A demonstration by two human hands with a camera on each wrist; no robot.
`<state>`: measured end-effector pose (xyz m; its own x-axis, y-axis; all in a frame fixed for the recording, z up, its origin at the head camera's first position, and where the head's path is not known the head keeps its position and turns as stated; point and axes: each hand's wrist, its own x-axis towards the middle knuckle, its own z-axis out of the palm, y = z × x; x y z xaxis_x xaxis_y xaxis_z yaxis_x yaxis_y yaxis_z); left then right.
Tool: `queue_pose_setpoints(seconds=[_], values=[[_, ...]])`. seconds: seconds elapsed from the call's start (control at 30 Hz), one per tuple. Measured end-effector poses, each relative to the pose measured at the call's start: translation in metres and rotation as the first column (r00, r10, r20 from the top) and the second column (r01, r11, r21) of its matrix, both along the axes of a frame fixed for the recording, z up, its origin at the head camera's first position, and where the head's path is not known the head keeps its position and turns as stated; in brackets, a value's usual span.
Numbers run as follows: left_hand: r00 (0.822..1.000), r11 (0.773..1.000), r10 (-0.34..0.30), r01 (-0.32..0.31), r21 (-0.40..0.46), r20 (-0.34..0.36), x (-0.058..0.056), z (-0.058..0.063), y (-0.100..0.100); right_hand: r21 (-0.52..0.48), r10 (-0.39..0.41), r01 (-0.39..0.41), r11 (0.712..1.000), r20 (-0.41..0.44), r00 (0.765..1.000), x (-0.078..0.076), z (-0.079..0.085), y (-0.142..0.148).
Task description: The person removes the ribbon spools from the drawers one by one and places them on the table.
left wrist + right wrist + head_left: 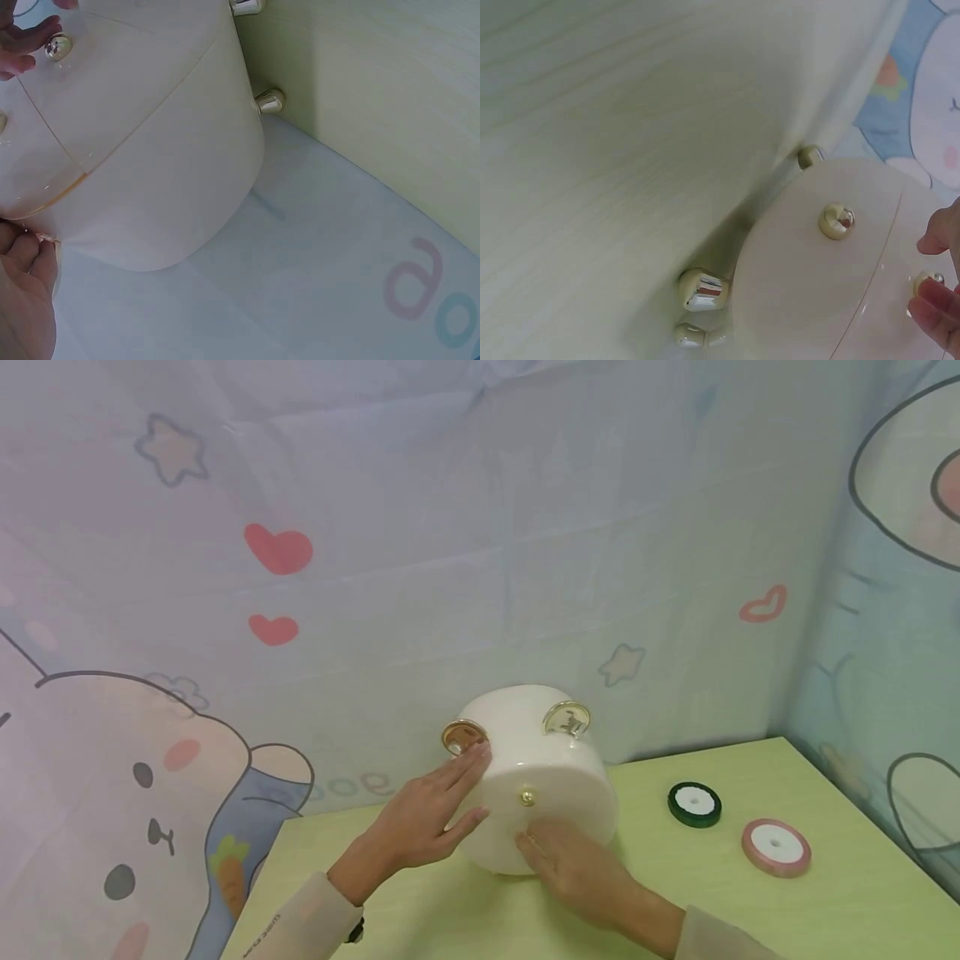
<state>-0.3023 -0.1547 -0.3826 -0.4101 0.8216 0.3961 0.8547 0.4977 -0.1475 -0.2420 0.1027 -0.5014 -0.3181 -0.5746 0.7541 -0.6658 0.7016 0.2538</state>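
A glossy white drum-shaped box (510, 852) stands on the table, with two gold-rimmed discs (567, 718) on top like ears. A seam crosses its front face, with a gold knob (836, 221) below it and another gold knob (527, 798) above. My left hand (431, 814) rests on the box's upper left side, beside the left disc, fingers extended. In the left wrist view its fingertips lie along the front rim. Blurred before the front face is my right hand (577, 868), its fingers close to the knobs. In the right wrist view thumb and finger stand apart.
A spool of dark green ribbon (694, 804) and a spool of pink ribbon (776, 847) lie to the right on the pale green table (637, 793). Gold feet (270, 101) support the box. Printed curtains (450, 510) hang close behind the table and along its right side.
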Motion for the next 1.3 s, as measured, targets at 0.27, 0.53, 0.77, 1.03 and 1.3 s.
queue_pose_setpoints(seconds=[0.27, 0.53, 0.77, 1.03, 1.3], values=[[1.000, 1.000, -0.008, 0.008, 0.001, -0.022, 0.000, 0.000, 0.000, 0.350, -0.014, 0.069, 0.934, -0.157, 0.987, 0.005, -0.009, 0.009], [1.000, 1.000, -0.013, 0.013, 0.004, -0.029, -0.001, 0.000, 0.000, 0.387, -0.011, 0.083, 0.918, -0.184, 0.983, -0.001, -0.014, 0.011], [1.000, 1.000, -0.012, 0.012, 0.007, -0.022, 0.000, 0.000, 0.000, 0.389, -0.041, 0.119, 0.913, -0.204, 0.978, -0.008, -0.022, 0.008], [1.000, 1.000, -0.017, 0.017, 0.015, -0.023, 0.001, 0.000, 0.000, 0.412, -0.055, 0.145, 0.899, -0.223, 0.973, -0.013, -0.029, 0.002], [1.000, 1.000, -0.009, 0.009, 0.006, -0.014, -0.001, -0.001, 0.000, 0.459, -0.077, 0.168, 0.872, -0.209, 0.975, -0.015, -0.038, 0.001]])
